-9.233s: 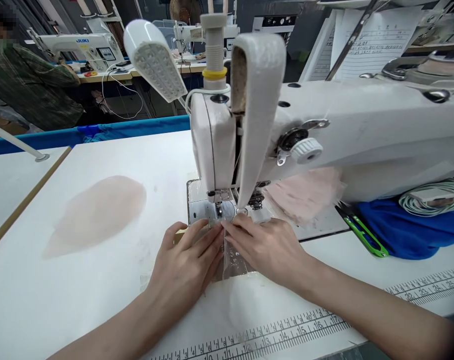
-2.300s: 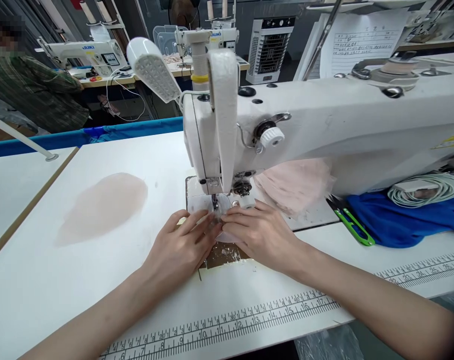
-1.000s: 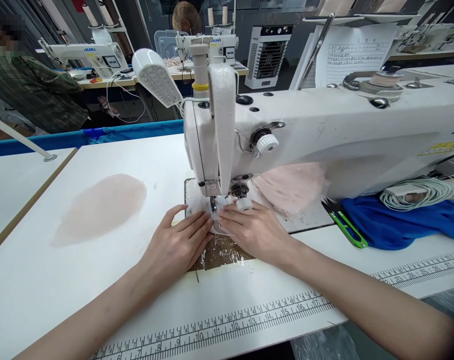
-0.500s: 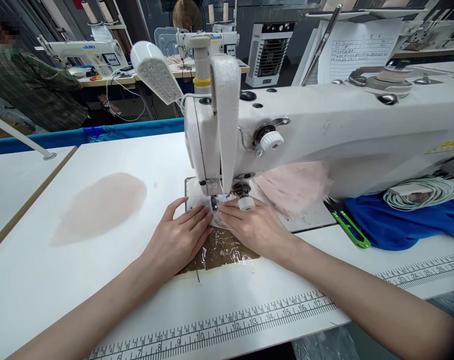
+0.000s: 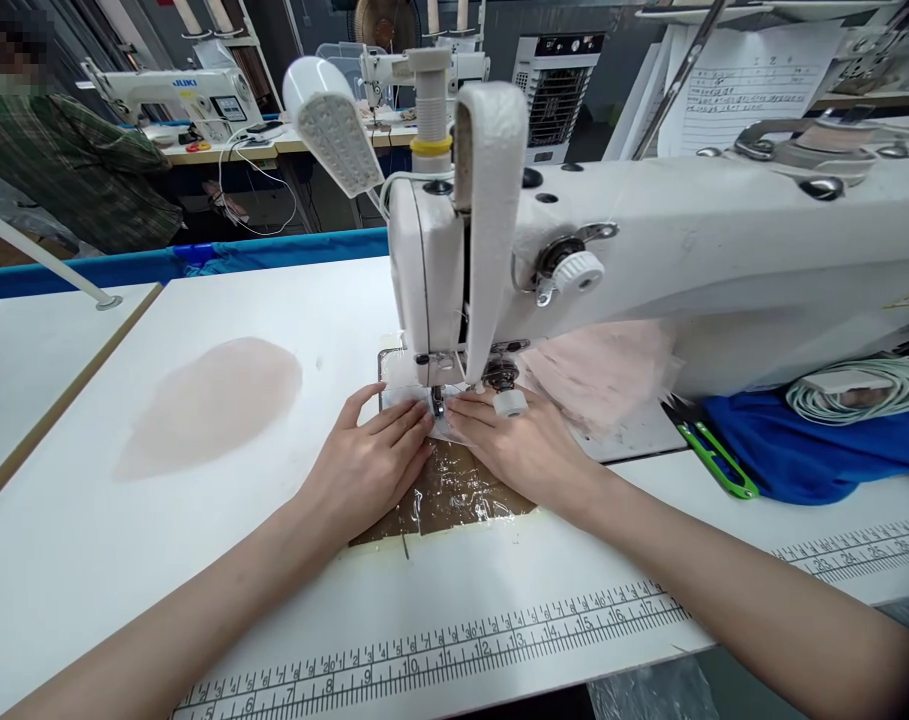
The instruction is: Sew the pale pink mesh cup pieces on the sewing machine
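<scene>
My left hand (image 5: 368, 460) lies flat with fingers stretched out, its fingertips just left of the presser foot (image 5: 437, 402) of a white sewing machine (image 5: 454, 270). On the other side of the foot, my right hand (image 5: 518, 445) also rests flat, fingers extended and partly behind a white knob. Both sets of fingertips press on a small pale, sheer piece of fabric (image 5: 442, 430) at the foot, mostly covered by the hands. Brown, clear-taped sheeting (image 5: 454, 490) covers the table between my wrists.
A pale pink sheer fabric piece (image 5: 214, 405) lies at left. More pink pieces (image 5: 604, 375) are stacked under the machine arm. At right are green thread snips (image 5: 716, 460), blue cloth (image 5: 814, 440) and a coiled cord (image 5: 851, 390). A person (image 5: 71, 170) is at the far left.
The view has shifted slightly, so the machine appears further right. Both hands stay flat beside the presser foot, and a little less of the pale fabric shows between them.
</scene>
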A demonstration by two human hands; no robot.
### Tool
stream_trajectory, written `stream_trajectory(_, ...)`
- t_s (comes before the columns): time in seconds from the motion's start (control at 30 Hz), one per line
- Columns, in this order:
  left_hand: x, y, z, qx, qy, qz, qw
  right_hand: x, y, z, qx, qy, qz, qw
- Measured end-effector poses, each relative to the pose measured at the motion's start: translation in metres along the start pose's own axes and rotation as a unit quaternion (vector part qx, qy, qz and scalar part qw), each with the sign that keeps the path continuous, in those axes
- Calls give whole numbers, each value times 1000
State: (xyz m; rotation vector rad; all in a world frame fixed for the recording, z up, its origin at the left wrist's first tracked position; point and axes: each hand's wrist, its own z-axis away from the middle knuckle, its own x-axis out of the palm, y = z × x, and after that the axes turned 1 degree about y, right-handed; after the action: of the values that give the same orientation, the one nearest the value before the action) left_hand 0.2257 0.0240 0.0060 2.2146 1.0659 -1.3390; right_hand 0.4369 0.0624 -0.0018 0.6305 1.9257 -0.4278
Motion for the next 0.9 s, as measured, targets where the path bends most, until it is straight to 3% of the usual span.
stream_trajectory(0.43, 0, 2, 0, 5, 8, -5, 1000, -5, -1, -3, -39, 6, 55, 998)
stream_trajectory(0.7, -3, -3, -1, -45, -35, -44, 997, -10, -2, -2, -25, 21, 45, 998)
stream_trajectory(0.9, -19, 2, -3, -9, 51, -90, 995, -20, -11, 1, -10, 45, 9, 999)
